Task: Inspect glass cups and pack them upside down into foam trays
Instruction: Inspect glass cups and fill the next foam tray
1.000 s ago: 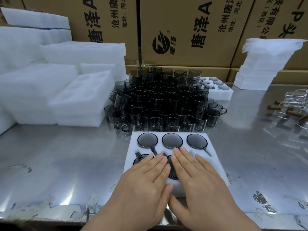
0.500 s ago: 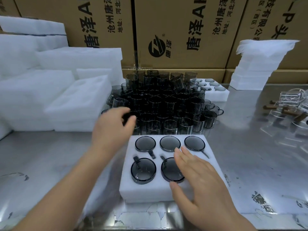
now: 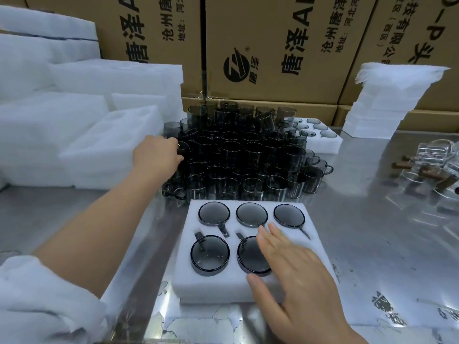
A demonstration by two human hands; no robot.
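White foam makes up the six-pocket tray (image 3: 224, 281) nearest the person on the scuffed steel bench (image 3: 372, 244). Five smoky grey glass cups with handles (image 3: 210, 255) sit in it upside down, three in the far row and two in the near row; the near right pocket is hidden under the right hand (image 3: 290, 276). That hand lies flat and open, fingers spread, gripping nothing. The left hand (image 3: 157, 155) is stretched out to the left edge of the stacked heap of loose smoky glass cups (image 3: 248, 155) just behind the tray; its fingers curl among the cups, but whether they grip one cannot be told. Blank white foam blocks (image 3: 74, 135) pile up at the left. Brown printed cardboard cartons (image 3: 273, 45) stand at the back.
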